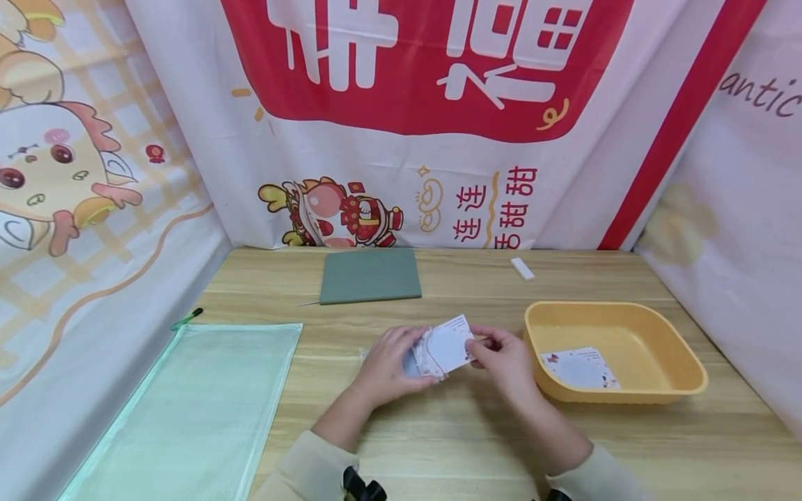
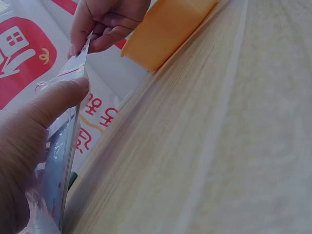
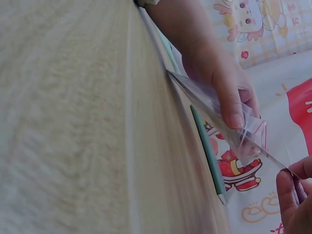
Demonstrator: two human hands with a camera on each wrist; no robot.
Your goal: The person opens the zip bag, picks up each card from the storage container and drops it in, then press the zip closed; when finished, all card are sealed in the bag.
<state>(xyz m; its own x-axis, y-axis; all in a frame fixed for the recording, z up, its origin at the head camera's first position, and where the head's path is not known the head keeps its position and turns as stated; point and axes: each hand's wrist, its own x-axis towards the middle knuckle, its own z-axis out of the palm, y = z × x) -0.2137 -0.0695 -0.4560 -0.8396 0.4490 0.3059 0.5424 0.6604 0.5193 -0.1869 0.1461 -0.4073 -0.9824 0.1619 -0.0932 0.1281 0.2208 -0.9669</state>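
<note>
My left hand (image 1: 395,365) grips a clear zip bag (image 3: 251,141) with a red line along its mouth, thumb on the near side. Blue-grey contents (image 2: 58,165) show through the plastic below the thumb. A white printed card (image 1: 450,344) sticks partway out of the bag's mouth. The fingers and thumb of my right hand (image 1: 506,362) pinch the card's outer edge, to the right of the bag. Both hands are above the table. Another card with a similar print (image 1: 579,369) lies in the yellow basin (image 1: 651,396) to the right.
A green notebook (image 1: 371,277) lies at the back of the wooden table (image 1: 464,445). A small white block (image 1: 523,268) is at the back right. On the left lies a pale green mesh zip pouch (image 1: 188,403). Printed cloth (image 1: 388,153) hangs around the table.
</note>
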